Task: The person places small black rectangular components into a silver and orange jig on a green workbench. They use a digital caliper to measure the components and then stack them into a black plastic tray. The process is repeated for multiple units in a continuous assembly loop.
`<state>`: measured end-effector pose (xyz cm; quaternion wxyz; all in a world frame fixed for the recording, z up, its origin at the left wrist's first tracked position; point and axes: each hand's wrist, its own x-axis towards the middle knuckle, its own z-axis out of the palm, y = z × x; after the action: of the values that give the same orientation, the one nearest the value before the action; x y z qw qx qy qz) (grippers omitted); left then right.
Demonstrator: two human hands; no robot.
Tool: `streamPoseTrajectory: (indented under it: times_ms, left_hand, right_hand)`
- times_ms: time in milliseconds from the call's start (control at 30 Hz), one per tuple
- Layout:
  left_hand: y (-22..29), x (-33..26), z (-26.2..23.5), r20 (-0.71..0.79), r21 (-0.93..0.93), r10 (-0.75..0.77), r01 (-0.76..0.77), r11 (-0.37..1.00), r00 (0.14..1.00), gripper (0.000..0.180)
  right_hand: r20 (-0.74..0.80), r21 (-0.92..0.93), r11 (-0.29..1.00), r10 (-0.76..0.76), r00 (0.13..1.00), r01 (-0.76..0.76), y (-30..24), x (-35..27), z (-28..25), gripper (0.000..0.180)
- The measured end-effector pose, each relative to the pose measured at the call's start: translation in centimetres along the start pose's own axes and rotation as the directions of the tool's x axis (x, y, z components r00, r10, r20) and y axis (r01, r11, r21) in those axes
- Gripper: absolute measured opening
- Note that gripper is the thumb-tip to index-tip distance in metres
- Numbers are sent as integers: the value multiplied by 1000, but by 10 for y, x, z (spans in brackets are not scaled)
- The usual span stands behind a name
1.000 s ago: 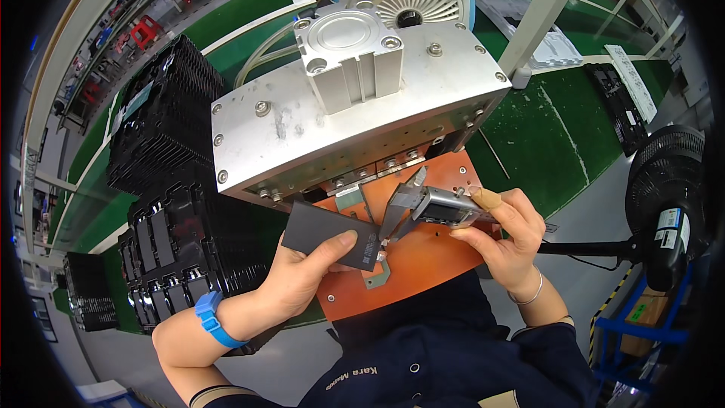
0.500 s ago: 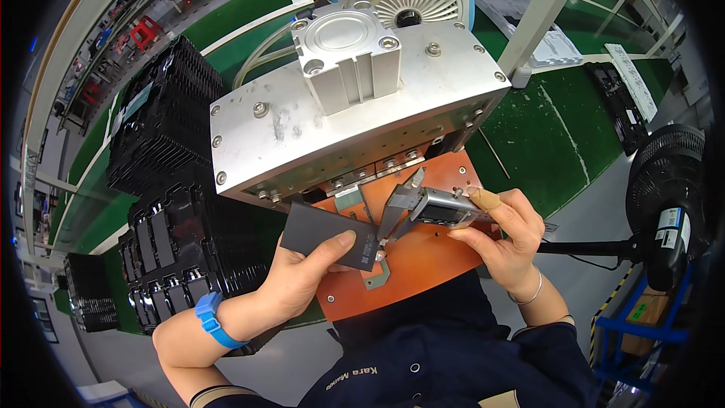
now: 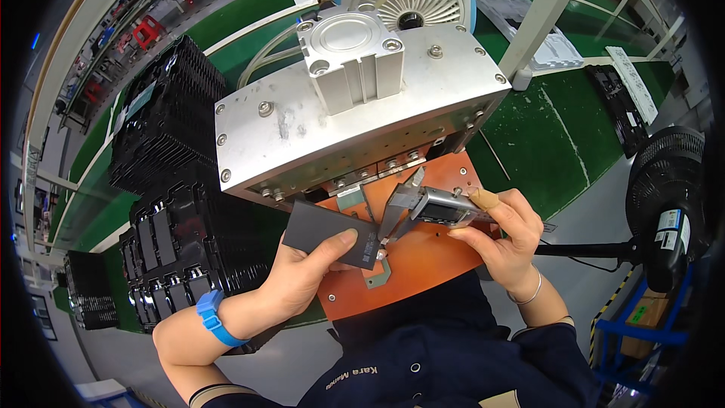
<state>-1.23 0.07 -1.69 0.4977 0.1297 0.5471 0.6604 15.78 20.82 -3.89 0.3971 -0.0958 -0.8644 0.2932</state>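
A flat dark grey battery cell (image 3: 321,230) with small printing near one end is gripped by my left hand (image 3: 306,272), thumb on top and fingers beneath. In my right hand (image 3: 507,240), pinched between thumb and fingers, is a digital caliper (image 3: 444,210) with a small display. The caliper's jaws point left and meet the cell's right end, near a small shiny tab; whether they clamp it I cannot tell. Both are above an orange plate (image 3: 430,276) that carries a greenish-grey fixture piece (image 3: 375,278), partly hidden by the cell.
Beyond the plate stands a silver metal press (image 3: 302,125) with a cylinder block on top. Stacked black trays (image 3: 162,121) fill the left side, and more trays holding dark cells (image 3: 158,238) lie nearer. A white fan (image 3: 415,0) is behind; a black fan (image 3: 664,196) stands right.
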Motion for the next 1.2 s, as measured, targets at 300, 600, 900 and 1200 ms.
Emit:
streamPoseTrajectory:
  times_ms: [300, 600, 900, 1200]
  left_hand:
    - [1, 5, -2, 37, 31, -21, 20, 999, 999, 27]
    - [62, -59, -17, 137, 666, 337, -339, 665, 931, 17]
    - [63, -85, -166, 36, 999, 786, -48, -8, 617, 35]
    - [51, -96, -169, 85, 996, 497, -69, -50, 863, 45]
  right_hand:
    - [-14, -18, 1000, -2, 1000, 2, 1, 3, -1, 48]
    - [-194, -10, 953, 296, 935, -303, 66, -22, -61, 43]
    - [-193, -443, 776, 407, 893, -450, 232, -45, -80, 41]
    - [-176, -538, 729, 394, 902, -423, 214, -45, -60, 36]
